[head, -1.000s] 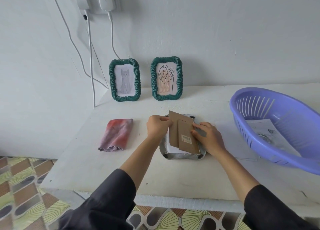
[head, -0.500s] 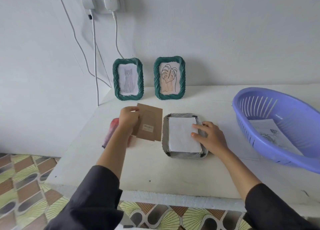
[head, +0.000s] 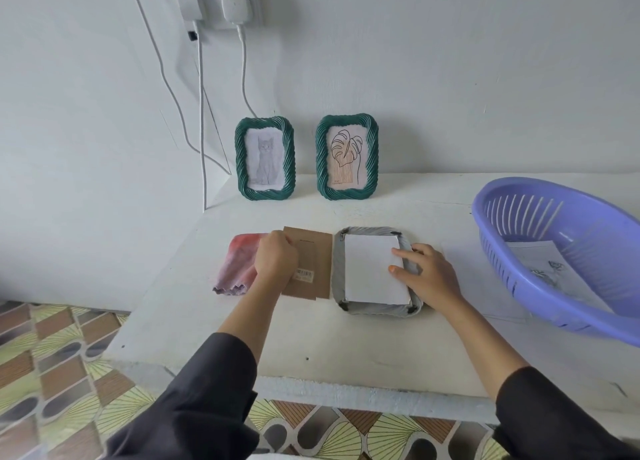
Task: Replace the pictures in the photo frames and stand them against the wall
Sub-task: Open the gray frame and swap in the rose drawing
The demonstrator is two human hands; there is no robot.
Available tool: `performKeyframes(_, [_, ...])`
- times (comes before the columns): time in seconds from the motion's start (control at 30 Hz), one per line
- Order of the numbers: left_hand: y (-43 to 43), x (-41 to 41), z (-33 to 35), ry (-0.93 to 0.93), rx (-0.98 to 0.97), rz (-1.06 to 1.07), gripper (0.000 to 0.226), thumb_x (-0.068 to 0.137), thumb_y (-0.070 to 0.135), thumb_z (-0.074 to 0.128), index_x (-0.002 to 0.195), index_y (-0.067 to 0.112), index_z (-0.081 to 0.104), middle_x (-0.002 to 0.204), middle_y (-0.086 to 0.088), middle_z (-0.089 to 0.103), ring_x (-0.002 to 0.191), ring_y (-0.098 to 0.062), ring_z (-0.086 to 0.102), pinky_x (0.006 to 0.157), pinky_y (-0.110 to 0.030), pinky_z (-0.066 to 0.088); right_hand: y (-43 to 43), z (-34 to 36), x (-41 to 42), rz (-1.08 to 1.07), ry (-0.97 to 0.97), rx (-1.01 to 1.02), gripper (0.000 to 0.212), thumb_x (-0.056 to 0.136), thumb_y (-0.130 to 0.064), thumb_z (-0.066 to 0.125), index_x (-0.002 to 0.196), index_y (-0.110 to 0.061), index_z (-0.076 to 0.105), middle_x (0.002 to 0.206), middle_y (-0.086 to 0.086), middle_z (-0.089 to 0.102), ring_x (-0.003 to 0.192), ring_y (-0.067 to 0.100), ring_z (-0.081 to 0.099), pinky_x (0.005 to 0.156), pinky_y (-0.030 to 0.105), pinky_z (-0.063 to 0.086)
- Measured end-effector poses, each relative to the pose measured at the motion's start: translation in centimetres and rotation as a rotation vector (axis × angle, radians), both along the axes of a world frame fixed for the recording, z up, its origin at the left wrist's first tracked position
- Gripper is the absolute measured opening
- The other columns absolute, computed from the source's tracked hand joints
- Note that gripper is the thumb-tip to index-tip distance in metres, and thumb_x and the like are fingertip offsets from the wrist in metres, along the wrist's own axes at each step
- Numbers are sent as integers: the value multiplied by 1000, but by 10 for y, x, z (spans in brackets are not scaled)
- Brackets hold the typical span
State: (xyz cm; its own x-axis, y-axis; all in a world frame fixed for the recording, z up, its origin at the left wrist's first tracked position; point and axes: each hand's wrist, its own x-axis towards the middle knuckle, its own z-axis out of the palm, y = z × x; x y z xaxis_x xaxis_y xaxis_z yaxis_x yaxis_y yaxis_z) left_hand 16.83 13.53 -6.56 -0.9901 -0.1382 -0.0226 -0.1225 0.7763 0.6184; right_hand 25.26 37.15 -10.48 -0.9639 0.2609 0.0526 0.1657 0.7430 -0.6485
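Grey and ribbed, the open frame [head: 377, 272] is lying face down on the white table [head: 311, 338], well in front of the two green frames [head: 265, 163] leaning finished against the wall [head: 450, 79]. I am taking it as my landmark. Its back is off, and a white sheet [head: 372, 269] is sitting in the opening, blank side up.

Just left of it the brown backing board [head: 311, 262] is lying flat, with a pink cloth [head: 239, 264] beyond that. Well to its right a purple basket [head: 568, 262] is holding more printed sheets.

I am judging that I am partway through the third frame: backing removed, old picture not yet out. Next I need to lift that sheet clear and fetch a new one from the basket.

My left hand [head: 277, 262] is resting on the backing board's left edge, fingers curled together; whether it is gripping or only pressing, I cannot tell. My right hand [head: 427, 276] is lying half spread over the frame's right rim, thumb pressing on the sheet's edge, closed on nothing.
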Motion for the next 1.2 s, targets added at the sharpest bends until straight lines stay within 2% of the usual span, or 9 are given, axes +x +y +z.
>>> performKeyframes(0.1, [5,3,-2,-22,-109,-12,25,84,-1,43,95,-3,64,98,-20,67,85,-33,64,52,-35,41,0,0,0,0,0,5,39,83,-39,64,121,-34,60,135,-3,46,126,15,42,103,28,30])
performKeyframes(0.17, [10,4,-1,-14,-130,-16,23,83,-2,43,93,-5,63,96,-21,68,87,-35,65,51,-34,40,0,1,0,2,-3,3,39,83,-39,64,121,-34,60,136,-3,45,126,15,42,104,29,30])
performKeyframes(0.27, [23,9,2,96,-75,-106,25,86,5,42,92,-2,66,99,-20,67,90,-33,63,67,-36,47,0,1,0,1,-4,-6,39,83,-40,64,121,-34,60,137,-3,44,126,15,42,104,29,30])
performKeyframes(0.37, [41,18,-1,134,-3,-252,27,91,24,49,102,10,69,112,-15,61,101,-29,57,80,-32,44,-1,2,1,2,-1,-6,38,83,-39,64,121,-33,60,137,-2,44,126,15,41,103,28,30])
performKeyframes(0.47, [51,22,-12,39,-131,-296,38,87,51,52,99,19,70,115,-9,57,112,-28,46,84,-33,39,-1,3,1,1,0,4,39,83,-39,64,122,-32,60,136,-2,44,127,15,40,102,26,29])
performKeyframes(0.53, [54,24,-17,23,-205,-295,42,84,55,54,104,21,69,118,-6,55,115,-28,43,90,-35,38,-1,3,1,2,-4,16,40,83,-39,64,123,-32,59,135,-2,45,127,15,40,102,26,29])
performKeyframes(0.87, [56,20,-23,-4,30,-212,29,78,35,71,100,17,71,113,-6,64,113,-29,50,95,-37,42,-5,16,2,22,-67,-12,43,87,-40,58,128,-29,55,137,2,43,131,19,39,105,31,31])
performKeyframes(1.1, [58,21,-23,-12,205,-126,11,74,19,72,83,13,75,98,-9,71,108,-32,55,89,-40,49,-5,72,38,-81,305,138,41,86,-23,61,126,-17,57,140,7,43,130,22,41,102,32,34])
performKeyframes(1.2, [58,23,-20,2,276,-95,12,77,19,69,84,11,75,97,-9,71,106,-32,57,89,-38,50,14,93,64,-220,283,319,46,83,-25,65,128,-18,56,134,8,47,124,26,44,99,36,37])
